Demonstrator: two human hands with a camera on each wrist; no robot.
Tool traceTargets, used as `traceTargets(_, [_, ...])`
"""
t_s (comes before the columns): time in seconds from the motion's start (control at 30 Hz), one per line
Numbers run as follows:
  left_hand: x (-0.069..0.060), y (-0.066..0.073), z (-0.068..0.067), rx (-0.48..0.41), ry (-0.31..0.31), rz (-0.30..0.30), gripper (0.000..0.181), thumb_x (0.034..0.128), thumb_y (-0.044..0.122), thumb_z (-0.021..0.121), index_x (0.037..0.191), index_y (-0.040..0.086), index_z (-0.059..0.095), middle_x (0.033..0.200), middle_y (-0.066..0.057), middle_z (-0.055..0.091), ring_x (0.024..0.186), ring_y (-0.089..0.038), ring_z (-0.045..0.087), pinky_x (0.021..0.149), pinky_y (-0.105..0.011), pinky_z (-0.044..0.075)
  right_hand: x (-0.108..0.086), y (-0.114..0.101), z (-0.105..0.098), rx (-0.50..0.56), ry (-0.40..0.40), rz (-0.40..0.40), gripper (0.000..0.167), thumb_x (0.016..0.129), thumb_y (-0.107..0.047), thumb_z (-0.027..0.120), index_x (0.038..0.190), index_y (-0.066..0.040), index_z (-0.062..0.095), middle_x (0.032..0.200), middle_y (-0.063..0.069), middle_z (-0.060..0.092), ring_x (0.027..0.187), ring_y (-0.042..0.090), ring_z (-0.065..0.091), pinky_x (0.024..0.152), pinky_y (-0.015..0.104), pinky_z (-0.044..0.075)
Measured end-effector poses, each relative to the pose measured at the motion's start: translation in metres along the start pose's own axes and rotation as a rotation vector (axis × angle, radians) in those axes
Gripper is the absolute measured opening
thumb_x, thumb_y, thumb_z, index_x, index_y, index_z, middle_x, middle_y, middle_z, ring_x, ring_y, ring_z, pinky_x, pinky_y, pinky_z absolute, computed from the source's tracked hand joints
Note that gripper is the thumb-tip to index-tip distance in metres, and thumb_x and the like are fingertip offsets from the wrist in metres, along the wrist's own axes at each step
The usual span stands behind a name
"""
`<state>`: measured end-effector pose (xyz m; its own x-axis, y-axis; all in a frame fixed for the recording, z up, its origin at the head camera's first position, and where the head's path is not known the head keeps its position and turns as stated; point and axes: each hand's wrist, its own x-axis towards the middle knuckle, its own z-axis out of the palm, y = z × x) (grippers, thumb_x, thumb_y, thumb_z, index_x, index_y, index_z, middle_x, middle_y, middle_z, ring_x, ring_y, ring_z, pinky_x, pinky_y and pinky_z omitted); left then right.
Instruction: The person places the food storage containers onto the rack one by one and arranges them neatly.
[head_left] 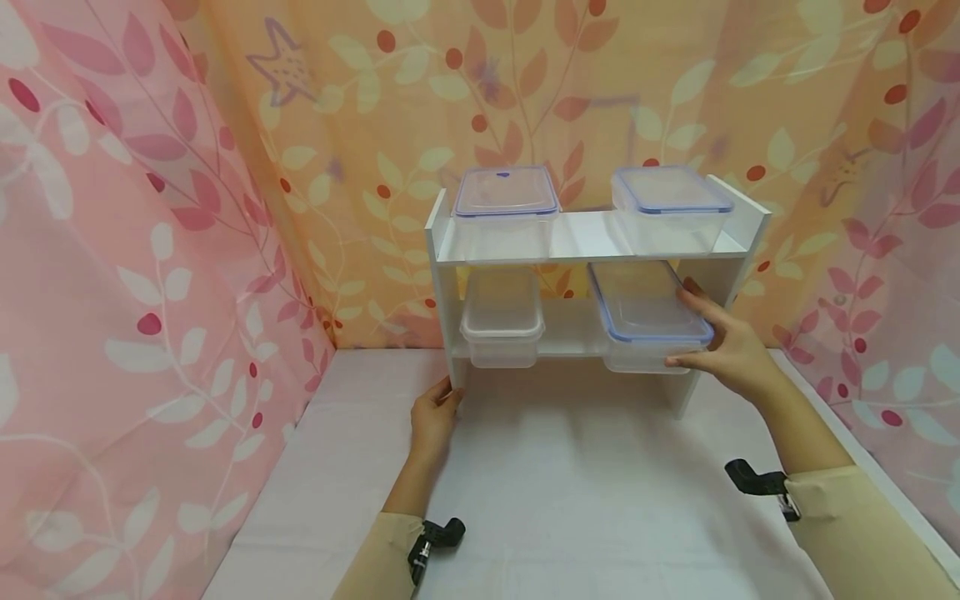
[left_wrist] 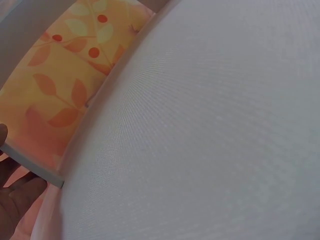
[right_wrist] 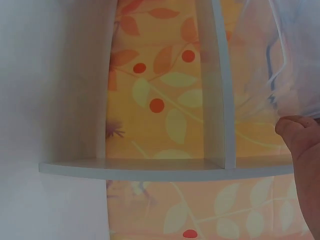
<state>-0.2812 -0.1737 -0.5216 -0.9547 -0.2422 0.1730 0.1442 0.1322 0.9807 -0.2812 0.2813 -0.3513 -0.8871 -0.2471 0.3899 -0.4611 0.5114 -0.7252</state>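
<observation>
A white two-tier shelf (head_left: 573,325) stands on the table. On its lower tier, at the right, sits a clear food container (head_left: 648,312) with a blue-rimmed lid, jutting past the front edge. My right hand (head_left: 738,358) holds this container by its right side, thumb at the front and fingers farther back; in the right wrist view the hand (right_wrist: 307,150) touches its see-through wall (right_wrist: 255,60). Low on the shelf's left side panel (head_left: 444,300), my left hand (head_left: 435,425) grips the edge; the left wrist view has its fingers (left_wrist: 30,192) around the panel.
A smaller clear container (head_left: 502,312) with a whitish lid is at the lower tier's left. Two blue-rimmed containers, one on the left (head_left: 506,204) and one on the right (head_left: 671,208), stand on the upper tier. Patterned curtains (head_left: 360,125) enclose the white-covered table (head_left: 570,500).
</observation>
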Motion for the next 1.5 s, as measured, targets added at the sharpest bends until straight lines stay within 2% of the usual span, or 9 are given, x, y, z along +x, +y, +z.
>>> traceTargets(0.53, [-0.001,0.002,0.001,0.041,0.010,-0.007,0.039,0.0984,0.023,0.071,0.137,0.015,0.067,0.129,-0.008,0.071,0.113,-0.023,0.070,0.085,-0.050,0.060,0.016,0.003,0.003,0.046,-0.007,0.031,0.098,0.081,-0.005,0.087,0.161,-0.026,0.034,0.172,-0.003,0.014,0.154,0.046,0.019,0.089,0.005,0.042])
traceTargets(0.77, [-0.001,0.003,0.002,0.020,0.013,-0.015,0.039,0.0984,0.020,0.071,0.137,0.015,0.067,0.130,-0.007,0.071,0.113,-0.023,0.069,0.083,-0.051,0.060,0.020,0.007,0.005,0.095,-0.017,0.028,0.098,0.081,0.000,0.085,0.161,-0.020,0.033,0.173,0.002,0.012,0.154,0.048,0.016,0.088,0.003,0.042])
traceTargets(1.03, [-0.001,0.001,0.002,0.022,0.010,-0.019,0.039,0.0982,0.022,0.071,0.137,0.014,0.068,0.132,-0.007,0.070,0.114,-0.024,0.069,0.084,-0.049,0.060,0.021,0.011,0.006,0.089,-0.033,0.071,0.096,0.084,-0.007,0.084,0.162,-0.026,0.032,0.173,-0.004,0.011,0.154,0.047,0.017,0.088,0.006,0.044])
traceTargets(1.5, [0.000,0.000,0.001,-0.008,0.001,-0.023,0.038,0.0988,0.020,0.070,0.136,0.014,0.068,0.130,-0.007,0.071,0.115,-0.024,0.069,0.089,-0.055,0.058,0.023,0.018,0.011,0.143,-0.041,0.026,0.094,0.085,-0.001,0.082,0.162,-0.015,0.030,0.173,0.003,0.009,0.153,0.050,0.013,0.088,0.003,0.044])
